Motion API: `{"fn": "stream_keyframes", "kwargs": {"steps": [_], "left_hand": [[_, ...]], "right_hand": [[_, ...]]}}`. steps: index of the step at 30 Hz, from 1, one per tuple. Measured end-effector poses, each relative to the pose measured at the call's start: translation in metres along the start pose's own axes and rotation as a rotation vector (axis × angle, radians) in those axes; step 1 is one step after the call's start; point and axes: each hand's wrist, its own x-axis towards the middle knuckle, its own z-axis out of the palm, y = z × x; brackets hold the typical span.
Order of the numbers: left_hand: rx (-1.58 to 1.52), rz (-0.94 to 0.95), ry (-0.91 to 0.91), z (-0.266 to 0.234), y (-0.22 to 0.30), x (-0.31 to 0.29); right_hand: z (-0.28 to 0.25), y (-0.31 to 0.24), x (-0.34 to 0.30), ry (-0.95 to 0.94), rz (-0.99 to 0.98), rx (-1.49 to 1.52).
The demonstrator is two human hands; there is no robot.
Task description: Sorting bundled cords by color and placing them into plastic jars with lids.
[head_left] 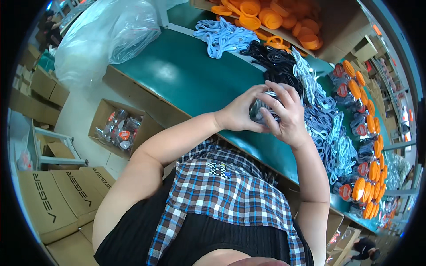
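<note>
Over the near side of the green table, my left hand (239, 110) is wrapped round a clear plastic jar (258, 111) with coiled cable showing inside. My right hand (288, 115) closes over the same jar from the right, its fingers bent across the opening; what lies under those fingers is partly hidden. Just beyond my hands is a heap of black cables (278, 66). Pale blue cables (224, 36) lie farther back, white ones (302, 66) beside the black heap, and grey-blue bundles (328, 128) to the right of my right hand.
A carton of orange lids (341, 26) stands at the back. Rows of filled jars with orange lids (358, 188) line the right. Clear plastic bags (106, 40) hang over the far left corner. A floor box holds empty clear jars (120, 131); sealed cartons (57, 199) stand lower left.
</note>
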Motion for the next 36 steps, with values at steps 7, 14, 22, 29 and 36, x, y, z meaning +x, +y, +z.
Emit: {"fn": "stream_keyframes", "kwargs": {"steps": [7, 14, 22, 29, 36], "left_hand": [[-0.260, 0.345, 0.235, -0.037, 0.023, -0.002], [-0.206, -0.008, 0.124, -0.051, -0.032, -0.025], [-0.362, -0.047, -0.265, -0.051, -0.051, 0.015], [-0.439, -0.082, -0.134, -0.084, -0.068, 0.020], [-0.475, -0.043, -0.081, -0.090, -0.079, 0.011]], "right_hand": [[-0.033, -0.038, 0.036, 0.281, -0.152, -0.085], [0.008, 0.008, 0.015, -0.126, 0.067, -0.065], [0.037, 0.016, 0.015, 0.177, 0.110, 0.474], [0.045, 0.025, 0.027, 0.062, -0.067, 0.122], [0.041, 0.045, 0.059, -0.270, -0.076, 0.473]]}}
